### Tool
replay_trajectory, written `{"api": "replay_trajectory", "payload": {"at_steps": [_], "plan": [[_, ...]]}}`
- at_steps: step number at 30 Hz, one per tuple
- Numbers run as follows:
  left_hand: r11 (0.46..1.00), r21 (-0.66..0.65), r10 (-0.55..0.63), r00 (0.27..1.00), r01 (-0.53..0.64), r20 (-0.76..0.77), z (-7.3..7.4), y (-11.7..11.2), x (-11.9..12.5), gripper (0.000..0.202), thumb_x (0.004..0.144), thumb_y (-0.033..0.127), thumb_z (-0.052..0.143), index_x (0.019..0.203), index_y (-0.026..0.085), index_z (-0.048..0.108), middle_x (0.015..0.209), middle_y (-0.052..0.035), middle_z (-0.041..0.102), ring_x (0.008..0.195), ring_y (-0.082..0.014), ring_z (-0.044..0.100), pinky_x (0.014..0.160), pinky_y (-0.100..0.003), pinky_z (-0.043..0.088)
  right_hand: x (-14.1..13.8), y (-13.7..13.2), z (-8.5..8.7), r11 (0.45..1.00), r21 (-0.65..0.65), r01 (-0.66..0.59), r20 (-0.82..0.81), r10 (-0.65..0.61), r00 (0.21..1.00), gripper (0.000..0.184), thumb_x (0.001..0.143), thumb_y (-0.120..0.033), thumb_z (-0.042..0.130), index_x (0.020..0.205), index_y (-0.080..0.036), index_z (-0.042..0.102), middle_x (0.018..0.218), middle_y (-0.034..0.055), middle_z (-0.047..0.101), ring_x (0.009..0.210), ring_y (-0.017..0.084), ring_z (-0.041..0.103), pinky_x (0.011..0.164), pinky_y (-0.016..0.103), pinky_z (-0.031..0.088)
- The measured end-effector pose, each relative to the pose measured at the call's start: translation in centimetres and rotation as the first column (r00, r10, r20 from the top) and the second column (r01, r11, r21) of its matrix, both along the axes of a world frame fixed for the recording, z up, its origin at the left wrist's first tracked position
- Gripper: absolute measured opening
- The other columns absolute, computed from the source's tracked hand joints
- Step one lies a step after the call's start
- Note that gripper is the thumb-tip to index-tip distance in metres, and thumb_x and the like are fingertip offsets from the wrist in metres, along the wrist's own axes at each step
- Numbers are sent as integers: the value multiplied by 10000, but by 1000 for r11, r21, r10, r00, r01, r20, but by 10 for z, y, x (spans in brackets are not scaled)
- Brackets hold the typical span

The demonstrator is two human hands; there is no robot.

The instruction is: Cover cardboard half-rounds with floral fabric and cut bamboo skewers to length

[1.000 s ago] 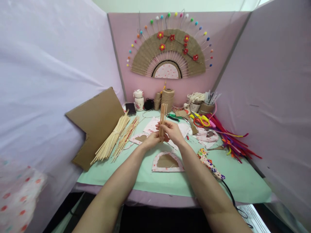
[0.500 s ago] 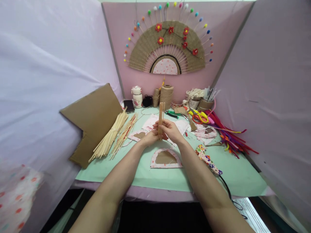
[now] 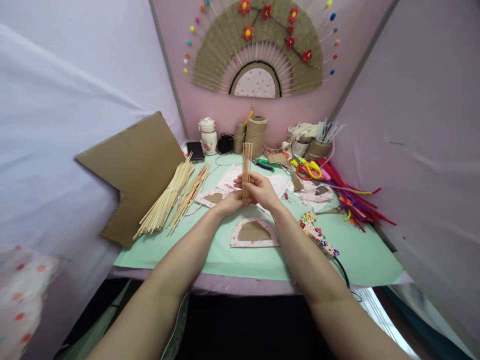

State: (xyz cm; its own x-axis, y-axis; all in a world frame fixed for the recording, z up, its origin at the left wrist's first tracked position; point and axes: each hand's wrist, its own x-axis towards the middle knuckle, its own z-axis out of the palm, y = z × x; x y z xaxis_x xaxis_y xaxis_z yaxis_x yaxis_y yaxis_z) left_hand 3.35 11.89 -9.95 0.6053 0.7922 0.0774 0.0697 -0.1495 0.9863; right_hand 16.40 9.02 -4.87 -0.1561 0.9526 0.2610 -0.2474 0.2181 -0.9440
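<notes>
A small bundle of thin wooden sticks (image 3: 246, 160) stands upright above the middle of the green table (image 3: 360, 255). My left hand (image 3: 231, 201) is closed round its lower end. My right hand (image 3: 260, 189) grips the same bundle just above, fingers curled over it. Right below the hands lies a half-round cardboard piece edged with pink dotted fabric (image 3: 253, 233). A larger heap of loose sticks (image 3: 168, 199) lies to the left of my left hand.
A brown cardboard sheet (image 3: 137, 162) leans at the left. Twine spools (image 3: 256, 133), a white jar (image 3: 208, 135), a phone, cups of tools, orange scissors (image 3: 307, 169) and pipe cleaners (image 3: 356, 202) crowd the back and right. A fan hangs on the pink wall (image 3: 258, 55). A patterned tool with a cord (image 3: 318, 240) lies right.
The camera has tilted downward, so the table and fan sit higher in view. Both hands keep the stick bundle upright in the same grip.
</notes>
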Motion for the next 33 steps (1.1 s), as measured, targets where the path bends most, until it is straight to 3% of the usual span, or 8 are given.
{"api": "replay_trajectory", "payload": {"at_steps": [10, 14, 22, 24, 27, 30, 33], "plan": [[999, 11, -36, 999, 36, -31, 12, -5, -1, 191, 731, 266, 650, 846, 130, 717, 917, -95, 732, 930, -278, 645, 883, -415, 473, 2, -3, 2, 1000, -4, -5, -30, 4, 1000, 196, 692, -249, 685, 880, -211, 643, 872, 10, 721, 843, 190, 696, 870, 413, 537], [997, -5, -71, 997, 71, -42, 11, -5, -1, 176, 741, 280, 649, 812, 137, 721, 903, -101, 733, 930, -279, 652, 900, -424, 470, 4, -6, 6, 1000, -22, -10, -5, 10, 1000, 271, 687, -257, 705, 946, -211, 639, 913, 21, 727, 866, 193, 691, 885, 424, 529], [988, -125, -83, 996, 87, 34, 22, -11, 3, 211, 760, 251, 661, 902, 95, 661, 978, -157, 712, 933, -272, 669, 893, -445, 486, 7, -1, 10, 996, -54, 72, -35, -74, 997, 164, 741, -290, 695, 857, -187, 642, 837, 24, 724, 783, 168, 698, 812, 366, 561], [958, -235, -140, 984, 163, 113, 27, -16, 3, 265, 788, 264, 652, 999, 105, 628, 1041, -170, 696, 939, -253, 674, 902, -455, 486, 14, 2, 12, 987, -108, 117, -50, -123, 991, 154, 752, -261, 696, 870, -183, 636, 845, 28, 724, 757, 157, 698, 781, 343, 569], [849, -413, -245, 938, 330, 245, 32, -22, 3, 295, 839, 278, 616, 1089, 123, 593, 1110, -185, 673, 970, -236, 672, 937, -468, 466, 24, 5, 12, 956, -263, 129, -69, -152, 986, 99, 775, -183, 682, 851, -165, 621, 830, 38, 726, 718, 142, 698, 761, 320, 573], [769, -492, -299, 910, 408, 287, 33, -24, 2, 261, 853, 234, 597, 1083, 112, 596, 1128, -195, 666, 976, -241, 673, 947, -472, 459, 30, 6, 7, 923, -362, 133, -73, -170, 983, 47, 815, -108, 625, 816, -151, 606, 790, 38, 724, 698, 132, 699, 758, 301, 572], [738, -526, -305, 904, 424, 300, 32, -23, 3, 242, 848, 201, 598, 1071, 108, 598, 1117, -188, 671, 962, -244, 678, 935, -475, 469, 30, 8, 3, 904, -405, 133, -69, -176, 982, 87, 839, -66, 583, 814, -148, 598, 775, 34, 722, 699, 126, 701, 748, 281, 572]]}}
